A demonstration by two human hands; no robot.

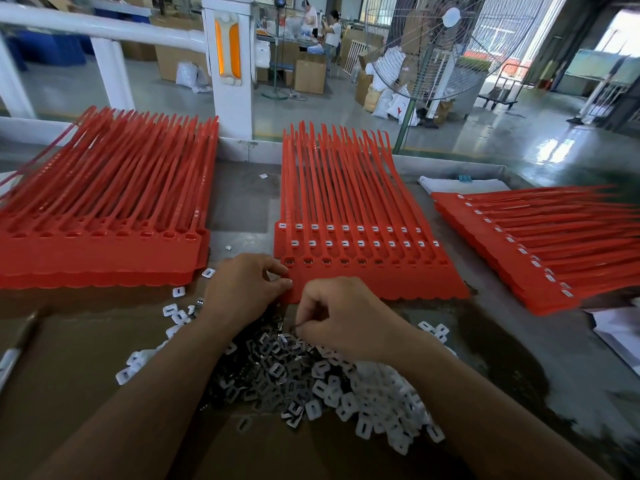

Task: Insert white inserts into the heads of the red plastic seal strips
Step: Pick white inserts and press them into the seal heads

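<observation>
A stack of red seal strips (367,271) lies in the middle of the table, its top sheet's heads showing metal clips, the rows behind filled with white inserts. My left hand (242,289) pinches the near left corner of that sheet. My right hand (343,317), fingers curled, pinches a small metal clip over the heap of white inserts (377,403) and grey metal clips (266,368) in front of me.
A stack of red strips with empty heads (100,237) lies at the left. A stack with inserts fitted (540,247) lies at the right on white paper. A pen (14,355) rests near the left edge. A standing fan (433,46) is beyond the table.
</observation>
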